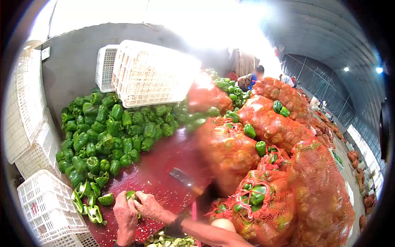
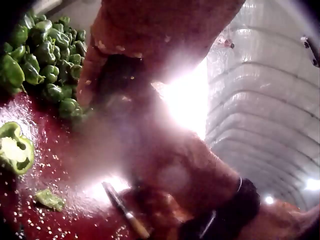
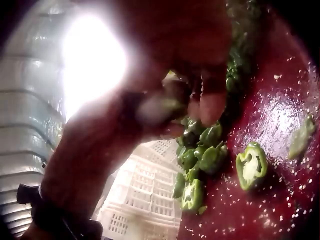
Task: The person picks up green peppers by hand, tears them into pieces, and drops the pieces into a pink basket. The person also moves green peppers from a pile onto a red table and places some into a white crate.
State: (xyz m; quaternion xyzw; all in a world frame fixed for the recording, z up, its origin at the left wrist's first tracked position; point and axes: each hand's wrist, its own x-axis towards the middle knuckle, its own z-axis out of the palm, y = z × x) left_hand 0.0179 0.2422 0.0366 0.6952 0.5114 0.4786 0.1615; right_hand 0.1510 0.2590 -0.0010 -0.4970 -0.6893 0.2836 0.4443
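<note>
Close together over the red tabletop (image 1: 164,160), both hands work on one piece of green bell pepper (image 1: 130,194). My left hand (image 1: 125,214) grips it from the left, and the fingers of my right hand (image 1: 151,206) pinch it from the right. Much of the piece is hidden by the fingers, and the wrist views show it dark and blurred. Just left of the hands lies a halved pepper (image 1: 106,199) with its pale core showing, also seen as a cut half (image 3: 251,166) in the right wrist view. A cleaver (image 1: 183,180) with a wooden handle lies flat to the right.
A large heap of whole green peppers (image 1: 107,131) covers the table's far left, cut halves (image 1: 94,214) at its near end. White crates (image 1: 51,206) stand along the left; another stack (image 1: 144,74) sits behind. Full orange mesh sacks (image 1: 230,152) crowd the right. Trimmings (image 1: 170,240) lie below.
</note>
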